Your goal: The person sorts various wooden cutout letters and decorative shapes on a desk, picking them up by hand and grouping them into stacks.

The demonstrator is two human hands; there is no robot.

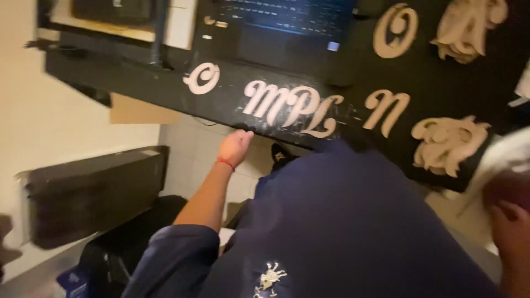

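My left hand (234,148) reaches to the front edge of the black desk (143,83), fingers curled against the edge beneath a row of pale wooden letters (290,107); a red band circles that wrist; my right hand (510,226), blurred at the frame's right side, sits by something white and dark red, and I cannot tell whether its fingers are clenched or loose; more cut-out letters and two ornate wooden shapes (447,144) lie on the desk; a laptop (276,27) sits behind them; my navy shirt (342,221) fills the foreground.
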